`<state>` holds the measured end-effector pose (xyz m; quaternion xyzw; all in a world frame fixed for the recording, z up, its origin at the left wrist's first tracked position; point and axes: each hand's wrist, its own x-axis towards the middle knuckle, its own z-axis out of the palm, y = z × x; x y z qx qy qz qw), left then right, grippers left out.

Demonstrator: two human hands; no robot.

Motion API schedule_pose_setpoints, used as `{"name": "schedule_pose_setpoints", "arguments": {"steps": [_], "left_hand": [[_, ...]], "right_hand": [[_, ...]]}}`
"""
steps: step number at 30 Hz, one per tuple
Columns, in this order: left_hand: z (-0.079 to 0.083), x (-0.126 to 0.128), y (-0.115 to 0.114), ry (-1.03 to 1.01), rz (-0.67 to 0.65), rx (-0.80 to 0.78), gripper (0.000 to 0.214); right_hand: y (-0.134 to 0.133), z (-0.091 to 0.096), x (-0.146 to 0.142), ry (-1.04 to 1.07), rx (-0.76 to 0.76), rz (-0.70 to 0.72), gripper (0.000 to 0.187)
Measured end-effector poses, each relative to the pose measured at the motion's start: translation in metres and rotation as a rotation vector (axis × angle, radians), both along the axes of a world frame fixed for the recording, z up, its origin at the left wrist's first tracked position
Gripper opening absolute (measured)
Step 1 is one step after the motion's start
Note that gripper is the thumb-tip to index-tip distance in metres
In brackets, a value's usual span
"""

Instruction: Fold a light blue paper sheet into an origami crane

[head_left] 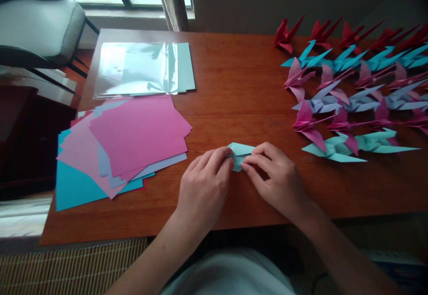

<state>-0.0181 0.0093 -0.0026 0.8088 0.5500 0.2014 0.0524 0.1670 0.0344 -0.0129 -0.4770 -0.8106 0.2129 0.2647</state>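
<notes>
At the near edge of the wooden table [234, 85], both forearms come up from the bottom of the view and converge at the centre. My left hand [205, 183] lies palm down with its knuckles raised. Its fingers curl inward and clamp the left end of the folded paper piece [241, 151]. My right hand [277, 176] faces it from the other side, wrist angled outward. Its forefinger and thumb close on the piece's lower right edge, and the remaining fingers are bent over the top. Both hands hold the piece, which rests flat on the table surface directly between the fingertips.

The piece is pale teal, matte and thin. It is folded into a small pointed shape with sharp creases, and much of it is hidden beneath my fingers.

- Table: reddish-brown wood with a smooth, slightly glossy finish.
- Loose paper sheets [133, 139]: a fanned stack of flat squares to the left of the hands, pink on top, with lilac, blue and red below.
- Clear plastic sleeve [140, 69]: glossy and wrinkled, lying beyond the stack and over pale teal sheets.
- Paper cranes [351, 85]: set out in rows on the right side of the table, in red, blue, pink, lilac and teal, with pointed wings and tails.
</notes>
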Motion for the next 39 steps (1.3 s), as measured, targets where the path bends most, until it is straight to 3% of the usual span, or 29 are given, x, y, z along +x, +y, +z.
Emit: {"name": "schedule_pose_setpoints", "arguments": {"steps": [11, 20, 29, 39], "left_hand": [[-0.002, 0.002, 0.001, -0.073, 0.033, -0.035, 0.010], [-0.002, 0.002, 0.000, -0.068, 0.036, -0.039, 0.009], [-0.002, 0.007, 0.000, -0.093, 0.082, -0.045, 0.010], [-0.002, 0.010, 0.002, -0.065, 0.108, -0.007, 0.007]], "right_hand": [[-0.001, 0.002, -0.010, -0.075, -0.011, -0.084, 0.010], [0.000, 0.000, 0.001, -0.049, 0.025, -0.014, 0.012], [-0.002, 0.001, -0.010, -0.171, 0.039, -0.106, 0.012], [-0.004, 0.004, -0.015, -0.132, -0.017, -0.146, 0.013]]}}
